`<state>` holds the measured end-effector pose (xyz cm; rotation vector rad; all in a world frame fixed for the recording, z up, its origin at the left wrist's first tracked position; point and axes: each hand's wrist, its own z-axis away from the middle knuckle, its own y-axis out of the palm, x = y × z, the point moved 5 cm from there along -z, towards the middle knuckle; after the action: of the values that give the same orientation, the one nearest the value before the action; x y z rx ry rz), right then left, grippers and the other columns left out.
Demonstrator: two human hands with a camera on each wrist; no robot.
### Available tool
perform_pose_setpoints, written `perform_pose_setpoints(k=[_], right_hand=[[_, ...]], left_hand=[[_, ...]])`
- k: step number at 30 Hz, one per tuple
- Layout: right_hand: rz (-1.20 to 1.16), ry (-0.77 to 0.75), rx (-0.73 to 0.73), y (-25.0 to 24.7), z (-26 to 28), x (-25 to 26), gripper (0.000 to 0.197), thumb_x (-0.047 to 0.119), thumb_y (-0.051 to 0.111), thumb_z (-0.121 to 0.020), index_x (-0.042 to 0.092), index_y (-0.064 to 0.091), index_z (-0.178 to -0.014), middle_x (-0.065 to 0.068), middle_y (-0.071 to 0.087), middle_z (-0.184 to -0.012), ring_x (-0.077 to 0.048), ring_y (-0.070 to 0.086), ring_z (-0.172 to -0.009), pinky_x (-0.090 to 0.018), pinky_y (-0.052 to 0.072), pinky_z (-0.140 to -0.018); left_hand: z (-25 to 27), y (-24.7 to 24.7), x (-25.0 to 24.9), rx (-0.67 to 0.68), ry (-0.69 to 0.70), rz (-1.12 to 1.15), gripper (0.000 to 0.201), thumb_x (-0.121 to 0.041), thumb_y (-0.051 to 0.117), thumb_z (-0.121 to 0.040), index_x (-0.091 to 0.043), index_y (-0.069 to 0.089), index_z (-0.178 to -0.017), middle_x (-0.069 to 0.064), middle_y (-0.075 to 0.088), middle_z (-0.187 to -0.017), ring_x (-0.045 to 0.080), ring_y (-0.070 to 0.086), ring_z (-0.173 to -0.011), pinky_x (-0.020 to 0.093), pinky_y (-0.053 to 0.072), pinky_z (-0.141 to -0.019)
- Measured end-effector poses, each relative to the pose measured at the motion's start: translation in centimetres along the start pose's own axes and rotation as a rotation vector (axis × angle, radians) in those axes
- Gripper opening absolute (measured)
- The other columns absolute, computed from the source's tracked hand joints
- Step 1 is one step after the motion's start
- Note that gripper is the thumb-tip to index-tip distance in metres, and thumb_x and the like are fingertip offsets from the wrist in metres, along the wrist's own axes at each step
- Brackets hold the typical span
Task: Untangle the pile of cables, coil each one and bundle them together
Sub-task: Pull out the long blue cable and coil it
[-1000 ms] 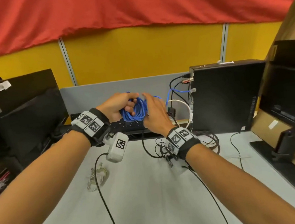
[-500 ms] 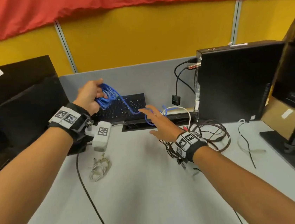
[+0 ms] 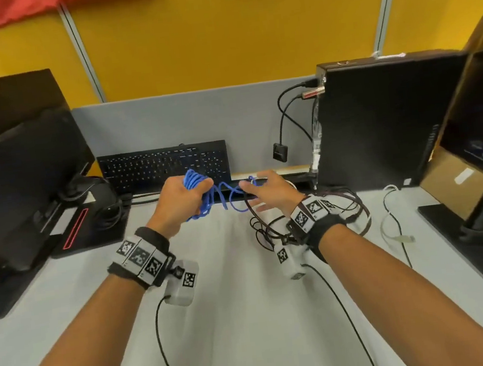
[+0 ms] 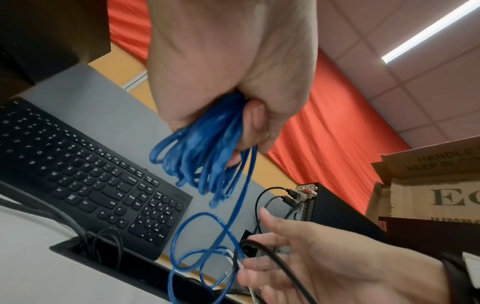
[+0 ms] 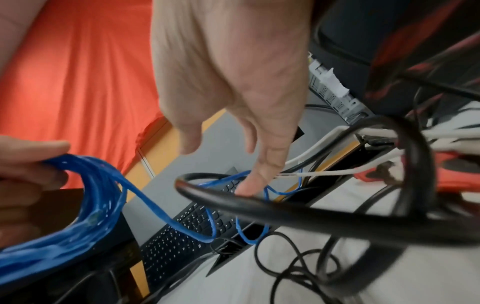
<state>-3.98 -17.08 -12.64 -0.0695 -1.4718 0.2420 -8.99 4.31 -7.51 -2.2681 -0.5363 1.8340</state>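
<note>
The left hand (image 3: 180, 201) is gripping a coiled bundle of thin blue network cable (image 3: 198, 195), fingers curled tight around the loops, just in front of the black keyboard (image 3: 163, 166). A loose wavy tail of that cable is running rightward from the bundle to the right hand (image 3: 268, 193), which is hovering with fingers spread and relaxed, its fingertips (image 5: 246, 189) near the tail; whether they are touching it cannot be told. To the right of the keyboard, a tangled pile of dark and white cables (image 3: 355, 212) is lying on the pale grey desk (image 3: 249, 317).
</note>
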Motion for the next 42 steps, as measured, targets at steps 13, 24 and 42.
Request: perform_pose_setpoints(k=[13,24,42], right_hand=[[-0.103,-0.063,-0.188,-0.2,-4.6,0.6,0.015,0.005,0.070,-0.092,0.008,0.065,-0.078,-0.003,0.053,-0.065,-0.010,0.048,-0.054,-0.017,0.039,-0.047],[0.415,-0.190,-0.172,1.8,-6.1,-0.2,0.031,0.030,0.079,-0.088,0.012,0.068,-0.112,-0.006,0.064,-0.115,-0.020,0.060,-0.105,-0.037,0.051,-0.094],[0.062,-0.316,-0.084,0.4,-5.8,1.1,0.012,0.022,0.070,-0.096,0.015,0.075,-0.088,-0.004,0.068,-0.064,-0.011,0.056,-0.055,-0.031,0.052,-0.059]], left_hand=[[-3.9,0.4,0.2,0.084,0.001,-0.122,0.036,-0.031,0.074,-0.090,-0.010,0.058,-0.065,-0.005,0.050,-0.043,0.009,0.044,-0.038,0.020,0.037,-0.037],[-5.8,2.6,-0.1,0.180,0.051,-0.486,0.034,-0.032,0.081,-0.082,-0.003,0.066,-0.074,0.008,0.055,-0.058,0.004,0.042,-0.039,0.013,0.032,-0.037],[-6.1,1.0,-0.7,-0.043,0.182,-0.347,0.031,-0.031,0.080,-0.084,-0.006,0.068,-0.071,-0.006,0.055,-0.052,0.002,0.047,-0.042,0.012,0.036,-0.041]])
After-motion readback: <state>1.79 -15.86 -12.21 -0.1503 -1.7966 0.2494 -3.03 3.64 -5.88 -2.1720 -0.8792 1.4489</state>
